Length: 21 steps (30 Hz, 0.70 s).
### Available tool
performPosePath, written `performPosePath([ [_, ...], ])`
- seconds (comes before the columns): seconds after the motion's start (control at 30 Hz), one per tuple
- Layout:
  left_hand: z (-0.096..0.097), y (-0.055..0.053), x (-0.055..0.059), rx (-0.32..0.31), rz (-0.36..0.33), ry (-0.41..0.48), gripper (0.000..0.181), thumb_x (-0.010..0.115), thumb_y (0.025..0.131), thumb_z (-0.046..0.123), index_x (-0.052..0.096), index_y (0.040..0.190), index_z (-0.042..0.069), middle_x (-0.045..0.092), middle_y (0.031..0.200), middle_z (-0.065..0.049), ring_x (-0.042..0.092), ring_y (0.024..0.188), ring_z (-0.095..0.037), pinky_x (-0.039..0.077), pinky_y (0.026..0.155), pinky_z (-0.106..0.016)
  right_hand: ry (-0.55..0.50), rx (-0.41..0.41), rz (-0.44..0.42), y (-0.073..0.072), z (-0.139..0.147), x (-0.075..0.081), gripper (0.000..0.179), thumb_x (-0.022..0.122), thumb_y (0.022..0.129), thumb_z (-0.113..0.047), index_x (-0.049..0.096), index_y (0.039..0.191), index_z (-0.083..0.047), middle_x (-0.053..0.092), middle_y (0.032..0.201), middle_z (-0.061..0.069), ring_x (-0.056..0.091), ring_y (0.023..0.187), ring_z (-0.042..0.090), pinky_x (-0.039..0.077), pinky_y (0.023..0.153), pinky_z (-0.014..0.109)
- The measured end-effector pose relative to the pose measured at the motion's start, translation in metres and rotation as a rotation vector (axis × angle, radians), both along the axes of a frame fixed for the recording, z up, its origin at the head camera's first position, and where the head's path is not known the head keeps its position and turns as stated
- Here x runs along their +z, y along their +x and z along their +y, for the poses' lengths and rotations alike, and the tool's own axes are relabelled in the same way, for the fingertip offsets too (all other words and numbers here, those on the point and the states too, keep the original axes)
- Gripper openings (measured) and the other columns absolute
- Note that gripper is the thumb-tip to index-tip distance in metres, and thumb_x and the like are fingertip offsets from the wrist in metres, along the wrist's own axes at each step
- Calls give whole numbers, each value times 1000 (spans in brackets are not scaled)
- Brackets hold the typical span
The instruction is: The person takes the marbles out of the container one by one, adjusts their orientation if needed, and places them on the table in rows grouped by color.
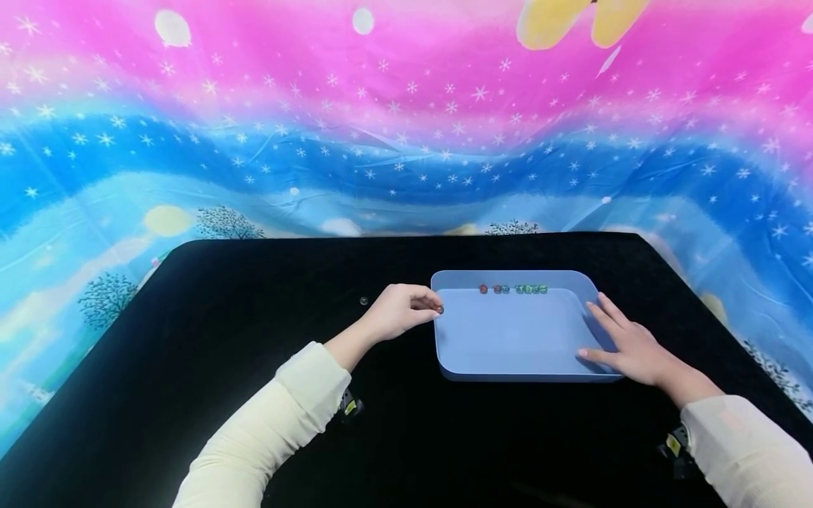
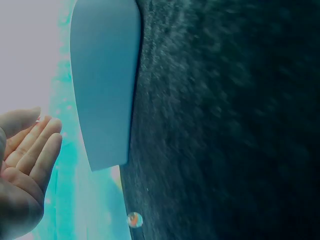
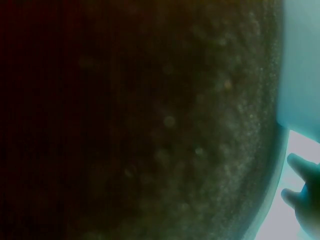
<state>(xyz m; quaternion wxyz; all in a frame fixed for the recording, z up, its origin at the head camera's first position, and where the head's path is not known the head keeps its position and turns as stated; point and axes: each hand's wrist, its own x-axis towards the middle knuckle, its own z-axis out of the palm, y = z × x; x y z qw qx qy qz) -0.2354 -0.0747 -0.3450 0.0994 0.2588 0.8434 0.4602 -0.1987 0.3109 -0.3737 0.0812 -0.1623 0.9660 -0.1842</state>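
Observation:
My left hand (image 1: 403, 312) pinches a small glass marble (image 1: 441, 309) between thumb and fingertips, right at the left rim of a shallow blue tray (image 1: 508, 342). In the left wrist view the hand (image 2: 27, 170) shows its thumb against the fingertips, with only a reddish speck of the marble visible. Along the tray's back side runs a row of several marbles (image 1: 528, 289), red ones at the left and greenish ones at the right. My right hand (image 1: 635, 351) rests on the tray's right rim, fingers spread and extended over the edge.
One loose marble (image 1: 364, 300) lies on the black tabletop (image 1: 254, 282) behind the left forearm. Behind the table hangs a pink and blue patterned cloth (image 1: 406, 162). Small dark wrist devices (image 1: 676, 448) sit under both sleeves.

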Motion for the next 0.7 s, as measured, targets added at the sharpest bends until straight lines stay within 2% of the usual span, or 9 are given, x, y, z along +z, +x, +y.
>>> performPosePath([
  [0.27, -17, 5, -4, 30, 26, -15, 15, 62, 80, 12, 64, 95, 10, 63, 89, 3, 58, 81, -6, 46, 72, -20, 1, -2, -4, 0, 0, 0, 86, 55, 81, -43, 7, 137, 1, -13, 141, 18, 4, 122, 46, 13, 85, 65],
  [0.53, -32, 8, -3, 33, 44, -16, 15, 62, 80, 12, 63, 95, 8, 63, 89, 2, 58, 82, -7, 46, 73, -22, 12, -6, -6, 0, -1, 1, 87, 55, 81, -44, 6, 138, -1, -16, 140, 15, 4, 122, 47, 13, 84, 65],
  [0.7, -42, 9, -7, 61, 30, -54, 14, 62, 80, 12, 64, 93, 9, 62, 87, 3, 58, 81, -7, 46, 72, -23, -3, 1, -4, 0, 0, 0, 86, 55, 81, -43, 6, 138, 0, -16, 140, 16, 3, 122, 47, 12, 84, 65],
])
